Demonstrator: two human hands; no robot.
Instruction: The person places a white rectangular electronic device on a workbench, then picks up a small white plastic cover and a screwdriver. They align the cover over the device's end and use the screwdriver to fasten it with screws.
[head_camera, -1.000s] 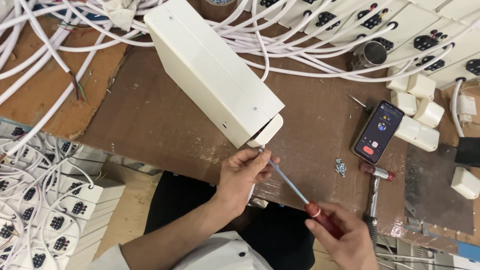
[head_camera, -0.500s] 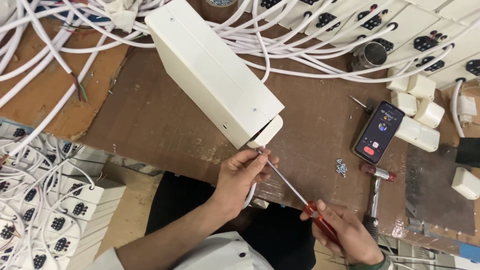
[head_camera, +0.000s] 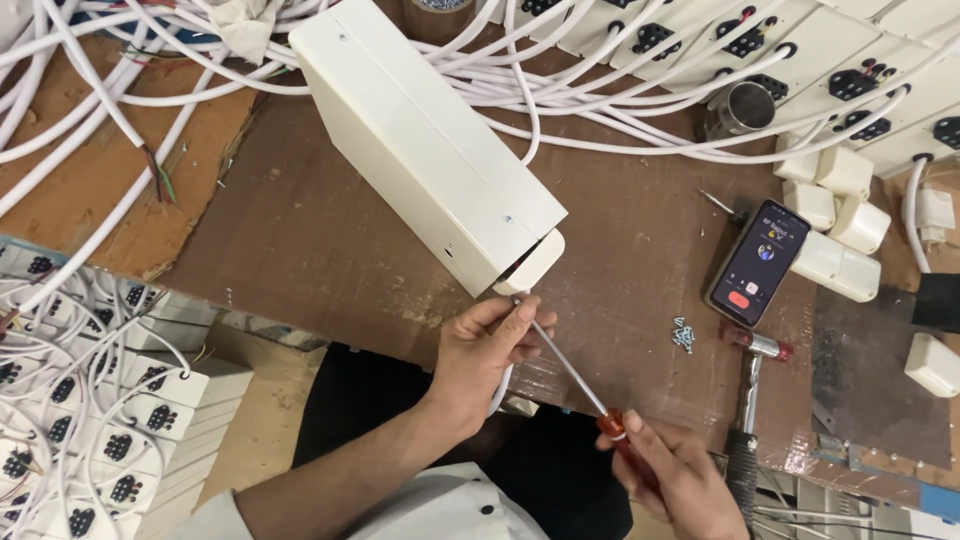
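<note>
On brown workbench (head_camera: 300, 240), white cables (head_camera: 620, 110), long cream box (head_camera: 430, 150), phone (head_camera: 758, 262)

Lit, dark rectangular phone screen (head_camera: 758, 262) on the table's right, beside white plugs (head_camera: 835, 225).

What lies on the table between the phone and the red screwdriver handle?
In the head view, a small pile of screws lies between the phone and the screwdriver handle.

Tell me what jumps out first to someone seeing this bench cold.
The long white box lying aslant across the brown bench middle. At its near end the left hand steadies the shaft of a red-handled screwdriver, held by the right hand. White cables tangle along the far edge.
</note>
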